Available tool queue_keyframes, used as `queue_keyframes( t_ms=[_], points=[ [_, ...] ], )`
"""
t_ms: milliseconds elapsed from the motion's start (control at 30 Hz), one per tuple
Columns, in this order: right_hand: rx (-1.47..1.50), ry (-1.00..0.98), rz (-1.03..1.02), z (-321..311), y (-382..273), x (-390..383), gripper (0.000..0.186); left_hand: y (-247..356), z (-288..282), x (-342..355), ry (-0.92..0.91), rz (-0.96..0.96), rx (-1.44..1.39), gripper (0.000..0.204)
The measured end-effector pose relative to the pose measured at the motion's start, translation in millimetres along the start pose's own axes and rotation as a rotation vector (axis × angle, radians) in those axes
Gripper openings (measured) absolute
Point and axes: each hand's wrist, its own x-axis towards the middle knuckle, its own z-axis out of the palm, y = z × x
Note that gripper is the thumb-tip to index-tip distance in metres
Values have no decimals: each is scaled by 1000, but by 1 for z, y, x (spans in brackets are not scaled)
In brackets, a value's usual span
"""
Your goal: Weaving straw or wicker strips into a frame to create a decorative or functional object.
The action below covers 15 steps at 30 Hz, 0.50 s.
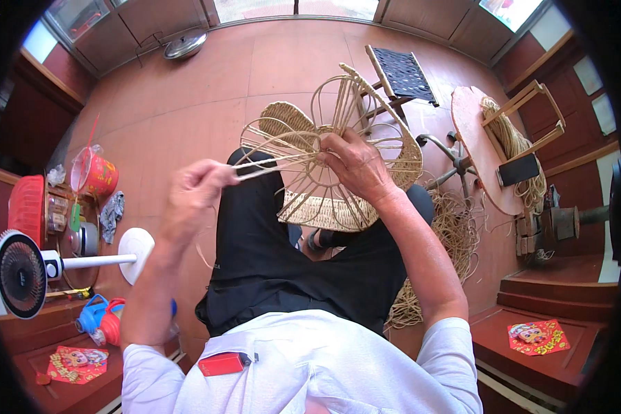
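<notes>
A partly woven piece of wire frame and pale straw cord rests across my knees, with looped wire petals spreading from a round centre. One petal at its upper left is densely wrapped in cord. My right hand presses on the frame near the centre, its fingers closed around part of it. Out to the left, my left hand pinches the strands of cord, which run taut back to the centre. That hand is slightly blurred.
Heaped loose cord lies on the floor at my right, near a round pink table. A stool with a dark woven seat stands ahead. On my left are a fan, a red bucket and blue and red jugs.
</notes>
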Motion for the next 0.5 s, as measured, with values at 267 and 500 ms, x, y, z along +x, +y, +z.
queue_keyframes(
  t_ms=[267,500],
  points=[
    [33,75,-27,9,6,-2,21,46,-193,21,308,150,-164,22],
    [33,103,10,10,1,0,19,118,-453,28,646,159,-203,28]
  ],
)
